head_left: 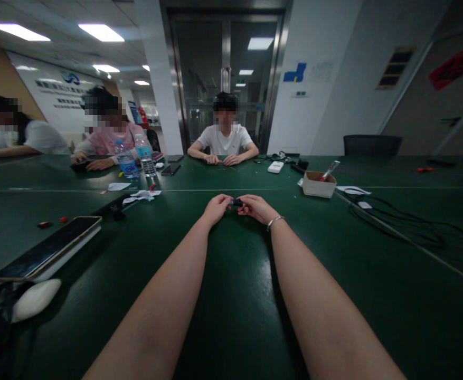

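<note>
Both my arms reach out over the dark green table (231, 295), and my hands meet near its middle. Between them is a small black object (237, 202), too small to name, with a greyish end toward the left. My right hand (257, 207), with a silver bracelet (275, 223) at the wrist, pinches the black part. At the greyish end, the fingertips of my left hand (217, 207) are closed. The fingers partly cover the object.
A phone (49, 248) lies on a white box at left, beside a white rounded object (37, 300). Water bottles (127, 161), a small box (319, 184) and black cables (397, 216) lie farther out. A person in white (226, 137) sits opposite; two more people sit at left.
</note>
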The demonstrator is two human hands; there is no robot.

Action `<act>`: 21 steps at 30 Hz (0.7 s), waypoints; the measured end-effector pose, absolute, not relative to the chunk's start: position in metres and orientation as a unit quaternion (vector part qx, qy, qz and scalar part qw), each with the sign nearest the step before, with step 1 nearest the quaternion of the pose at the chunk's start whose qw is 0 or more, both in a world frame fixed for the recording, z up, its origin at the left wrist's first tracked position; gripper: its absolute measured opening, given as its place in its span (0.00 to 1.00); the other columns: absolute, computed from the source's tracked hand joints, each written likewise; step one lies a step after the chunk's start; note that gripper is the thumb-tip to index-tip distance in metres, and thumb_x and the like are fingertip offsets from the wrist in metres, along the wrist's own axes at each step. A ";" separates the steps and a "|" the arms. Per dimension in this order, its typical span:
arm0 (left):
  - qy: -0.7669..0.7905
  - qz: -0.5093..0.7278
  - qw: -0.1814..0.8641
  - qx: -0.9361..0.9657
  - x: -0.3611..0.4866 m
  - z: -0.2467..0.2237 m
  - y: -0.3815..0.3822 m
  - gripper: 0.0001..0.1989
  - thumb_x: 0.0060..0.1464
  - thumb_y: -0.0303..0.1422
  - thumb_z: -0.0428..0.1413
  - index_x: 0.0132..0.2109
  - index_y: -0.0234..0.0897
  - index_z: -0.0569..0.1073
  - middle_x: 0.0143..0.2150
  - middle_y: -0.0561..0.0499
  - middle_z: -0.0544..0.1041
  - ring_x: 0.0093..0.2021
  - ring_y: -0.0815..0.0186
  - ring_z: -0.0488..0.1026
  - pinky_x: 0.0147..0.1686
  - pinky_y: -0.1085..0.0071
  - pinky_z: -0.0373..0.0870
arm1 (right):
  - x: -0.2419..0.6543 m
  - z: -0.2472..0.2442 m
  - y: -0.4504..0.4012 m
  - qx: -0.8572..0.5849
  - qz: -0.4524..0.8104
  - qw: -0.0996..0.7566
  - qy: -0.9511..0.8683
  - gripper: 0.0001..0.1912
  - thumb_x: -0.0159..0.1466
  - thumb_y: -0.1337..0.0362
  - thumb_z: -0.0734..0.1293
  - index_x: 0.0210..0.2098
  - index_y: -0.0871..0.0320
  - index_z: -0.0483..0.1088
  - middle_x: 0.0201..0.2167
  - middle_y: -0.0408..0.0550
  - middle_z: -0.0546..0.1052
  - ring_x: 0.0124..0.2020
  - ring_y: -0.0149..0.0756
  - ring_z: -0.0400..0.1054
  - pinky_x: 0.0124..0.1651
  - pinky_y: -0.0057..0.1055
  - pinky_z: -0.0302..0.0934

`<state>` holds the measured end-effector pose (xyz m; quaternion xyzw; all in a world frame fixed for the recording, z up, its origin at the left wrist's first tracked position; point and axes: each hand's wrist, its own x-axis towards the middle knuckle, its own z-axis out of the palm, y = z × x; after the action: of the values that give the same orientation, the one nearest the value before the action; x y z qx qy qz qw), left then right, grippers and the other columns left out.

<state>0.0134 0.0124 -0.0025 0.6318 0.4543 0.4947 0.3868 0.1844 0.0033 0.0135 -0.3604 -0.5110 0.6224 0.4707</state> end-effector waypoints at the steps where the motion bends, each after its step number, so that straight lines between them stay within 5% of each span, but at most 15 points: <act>1: 0.456 0.496 0.391 0.628 0.014 -0.002 0.012 0.08 0.53 0.31 0.53 0.38 0.34 0.75 0.26 0.53 0.72 0.24 0.73 0.65 0.24 0.77 0.59 | 0.184 0.013 0.004 -0.360 0.622 0.470 -0.512 0.02 0.64 0.71 0.66 0.34 0.63 0.71 0.16 0.41 0.70 0.18 0.26 0.68 0.29 0.26 0.72; 21: 0.463 0.491 0.402 0.619 0.014 -0.002 0.014 0.08 0.51 0.31 0.54 0.37 0.34 0.75 0.26 0.53 0.72 0.24 0.72 0.65 0.26 0.75 0.60 | 0.185 0.013 0.003 -0.364 0.620 0.471 -0.511 0.02 0.64 0.71 0.66 0.34 0.63 0.71 0.16 0.40 0.70 0.18 0.26 0.68 0.30 0.27 0.72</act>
<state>0.0140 0.0136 -0.0024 0.6191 0.4628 0.4910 0.4018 0.1851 0.0028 0.0130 -0.3644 -0.5110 0.6200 0.4708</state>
